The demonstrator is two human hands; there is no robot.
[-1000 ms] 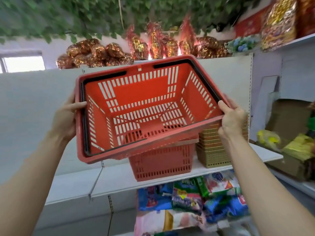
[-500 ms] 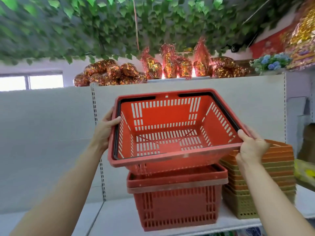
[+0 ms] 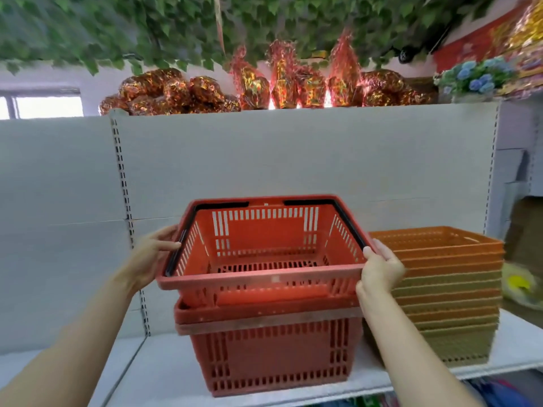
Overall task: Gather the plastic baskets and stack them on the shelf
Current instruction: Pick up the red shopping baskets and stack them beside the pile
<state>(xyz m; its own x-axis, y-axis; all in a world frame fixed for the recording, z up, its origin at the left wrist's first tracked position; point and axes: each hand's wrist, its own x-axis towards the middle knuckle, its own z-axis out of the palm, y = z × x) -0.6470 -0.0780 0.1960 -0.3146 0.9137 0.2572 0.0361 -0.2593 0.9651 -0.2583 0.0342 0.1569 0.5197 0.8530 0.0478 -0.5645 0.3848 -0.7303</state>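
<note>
I hold a red plastic basket with black handles folded along its rim. Its lower part sits inside the stack of red baskets standing on the white shelf. My left hand grips the left rim, thumb on top. My right hand grips the right rim near the front corner. The held basket is level and its rim stands a little above the stack's top rim.
A stack of several orange and olive trays stands right beside the red stack. The shelf's white back panel rises behind. Foil-wrapped goods line the top. Leafy garlands hang overhead. Packaged goods lie at far right.
The basket has come down from above the stack and levelled out, its base now nested in the red stack. Both hands kept their grip on the rims.
</note>
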